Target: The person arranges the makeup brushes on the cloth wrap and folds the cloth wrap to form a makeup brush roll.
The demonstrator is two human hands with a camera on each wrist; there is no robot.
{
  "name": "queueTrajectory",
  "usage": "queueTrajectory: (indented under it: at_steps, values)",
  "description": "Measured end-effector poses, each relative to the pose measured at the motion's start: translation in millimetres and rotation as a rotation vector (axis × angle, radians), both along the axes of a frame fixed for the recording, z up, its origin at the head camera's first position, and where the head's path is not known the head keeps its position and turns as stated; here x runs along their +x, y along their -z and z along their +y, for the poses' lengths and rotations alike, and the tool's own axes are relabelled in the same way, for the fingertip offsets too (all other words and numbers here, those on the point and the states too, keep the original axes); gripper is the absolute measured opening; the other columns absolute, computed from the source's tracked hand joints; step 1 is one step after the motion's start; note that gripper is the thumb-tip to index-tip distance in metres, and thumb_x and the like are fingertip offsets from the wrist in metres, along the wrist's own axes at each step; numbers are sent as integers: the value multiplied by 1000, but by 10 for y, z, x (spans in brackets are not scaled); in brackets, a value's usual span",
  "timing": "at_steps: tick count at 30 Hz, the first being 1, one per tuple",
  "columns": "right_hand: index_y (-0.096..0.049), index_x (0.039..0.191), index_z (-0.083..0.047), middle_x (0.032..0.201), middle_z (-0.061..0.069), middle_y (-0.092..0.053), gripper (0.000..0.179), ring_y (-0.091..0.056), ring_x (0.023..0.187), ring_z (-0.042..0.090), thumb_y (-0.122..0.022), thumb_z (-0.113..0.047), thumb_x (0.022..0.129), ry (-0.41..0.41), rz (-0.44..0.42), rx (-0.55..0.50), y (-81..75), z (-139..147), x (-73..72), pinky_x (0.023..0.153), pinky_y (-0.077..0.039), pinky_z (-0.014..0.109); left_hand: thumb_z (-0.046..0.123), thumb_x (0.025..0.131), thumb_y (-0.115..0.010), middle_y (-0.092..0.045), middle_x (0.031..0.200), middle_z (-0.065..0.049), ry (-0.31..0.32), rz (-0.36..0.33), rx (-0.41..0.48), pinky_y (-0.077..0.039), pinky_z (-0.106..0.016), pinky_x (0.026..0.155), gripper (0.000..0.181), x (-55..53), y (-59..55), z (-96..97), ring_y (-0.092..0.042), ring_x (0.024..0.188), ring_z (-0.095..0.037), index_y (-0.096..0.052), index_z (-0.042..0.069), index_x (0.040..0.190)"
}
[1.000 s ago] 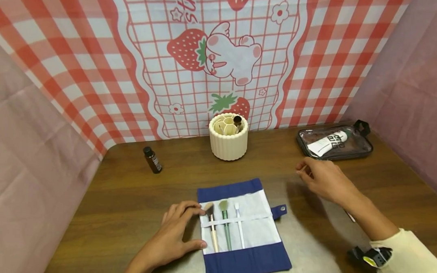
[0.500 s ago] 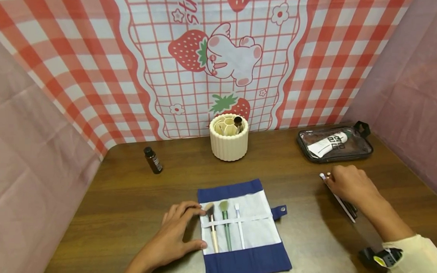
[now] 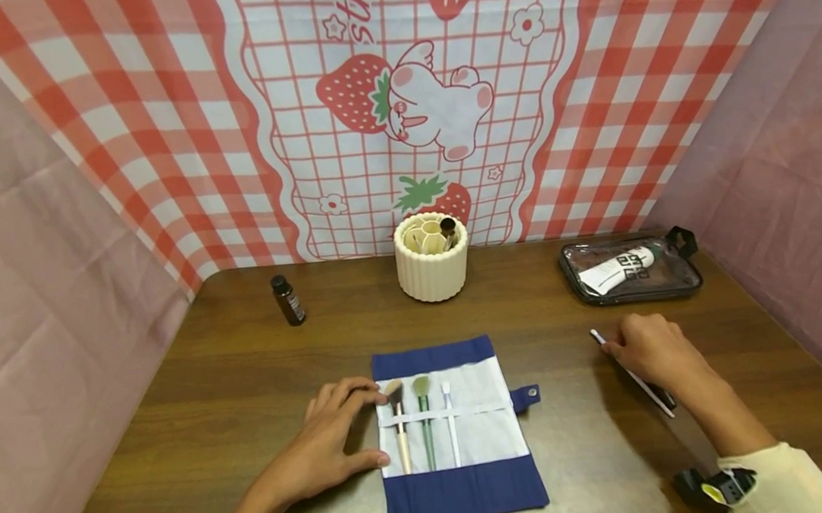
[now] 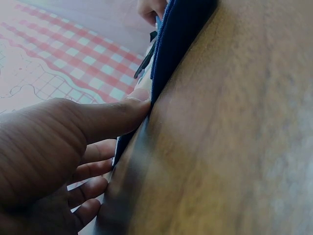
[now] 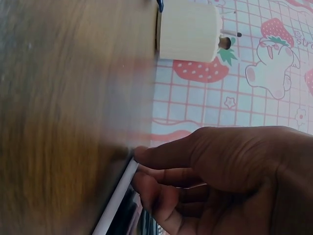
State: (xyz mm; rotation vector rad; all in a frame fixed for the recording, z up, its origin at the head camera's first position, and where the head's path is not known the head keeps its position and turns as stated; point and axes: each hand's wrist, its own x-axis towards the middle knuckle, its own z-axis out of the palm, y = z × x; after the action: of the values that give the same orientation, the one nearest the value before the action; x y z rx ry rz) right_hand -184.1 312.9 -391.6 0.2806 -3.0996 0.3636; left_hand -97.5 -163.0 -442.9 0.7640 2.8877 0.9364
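A blue and white cloth brush roll [image 3: 466,494] lies unfolded on the table. Under its white elastic band sit a beige-handled makeup brush [image 3: 403,444], a green fan-like brush [image 3: 427,437] and a slim white brush [image 3: 453,438]. My left hand [image 3: 327,433] rests at the roll's left edge, thumb and fingertips touching the cloth. Off to the right, my right hand [image 3: 655,351] pinches a thin white-handled brush [image 5: 116,200] between thumb and finger, low over the table. Dark handles [image 3: 665,396] lie beside it, partly hidden by the hand.
A cream ribbed holder [image 3: 429,276] with a dark-tipped brush stands at the back. Left of it is a small dark bottle [image 3: 288,303]. At back right lies a clear black-edged pouch [image 3: 664,287] containing a white tube [image 3: 613,271]. The roll's snap strap [image 3: 525,398] points right.
My right hand has moved right and down from near the pouch to the loose brushes, and now pinches a white one, which has shifted slightly. The left hand has stayed still.
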Motion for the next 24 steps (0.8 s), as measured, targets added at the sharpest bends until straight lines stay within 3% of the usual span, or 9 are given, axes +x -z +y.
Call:
queueTrajectory:
  at_steps: [8, 13, 16, 20, 24]
  values:
    - [-53, 63, -19, 61, -2, -50, 33, -48, 56, 19, -70, -25, 90, -34, -13, -2, -7, -100, -24, 50, -37, 37, 56, 77, -79, -43, 146, 5, 2, 10, -5, -30, -52, 98, 71, -1, -6, -7, -35, 128, -22, -56, 23, 135]
    - [-62, 72, -15, 64, -5, -55, 19, -51, 59, 18, -67, -23, 89, -47, 73, -52, -105, -174, -57, 54, -40, 38, 56, 77, -79, -44, 146, 4, 6, 17, -3, -29, -52, 97, 71, -2, -8, -8, -36, 128, -22, -56, 23, 135]
    - [-68, 84, -12, 69, -7, -60, 11, -54, 63, 15, -66, -21, 88, -68, 153, -101, -171, -235, -90, 59, -42, 38, 56, 77, -80, -43, 146, 5, 6, 16, -2, -30, -51, 97, 71, -1, -10, -7, -36, 128, -22, -56, 23, 135]
    - [-70, 91, -11, 72, -8, -64, 14, -56, 64, 11, -64, -23, 92, -88, 218, -184, -247, -347, -144, 62, -43, 36, 55, 77, -80, -44, 146, 5, 4, 12, 2, -30, -51, 96, 70, -2, -14, -5, -36, 127, -21, -56, 23, 135]
    - [-68, 99, -7, 78, -2, -68, 20, -64, 61, 14, -63, -26, 98, -105, 164, -373, -318, -507, -167, 59, -50, 32, 55, 77, -80, -44, 145, 5, 1, 7, -1, -30, -51, 96, 70, 1, -14, -4, -36, 127, -21, -56, 23, 135]
